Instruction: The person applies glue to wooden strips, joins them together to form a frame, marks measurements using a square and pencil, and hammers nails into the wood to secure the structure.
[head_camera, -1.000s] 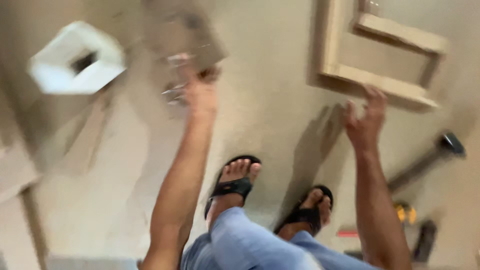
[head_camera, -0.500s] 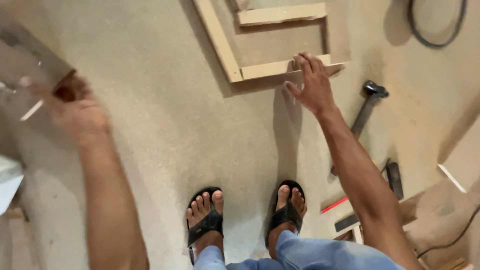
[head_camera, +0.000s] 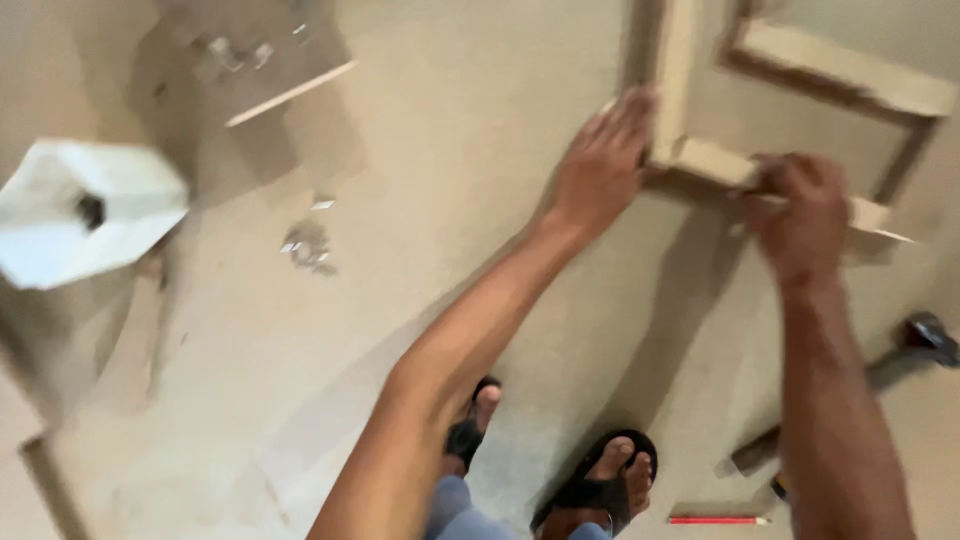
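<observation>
Both hands meet a wooden frame lying on the floor. The left hand rests fingers together against its corner. The right hand curls over the lower rail, its grip blurred.

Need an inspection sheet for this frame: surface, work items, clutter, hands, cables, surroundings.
Surface: pale floor, dusty, with the person standing on it in black sandals.
Work items: wooden frame lying flat on the floor.
Clutter: hammer at right; red pencil by the right foot; small metal bits loose on the floor; flat board at upper left.
Hands: left hand on the frame's corner; right hand gripping its lower rail; both blurred.
Cables: nothing seen.
Surroundings: white paper-like object at left, too blurred to identify.
</observation>
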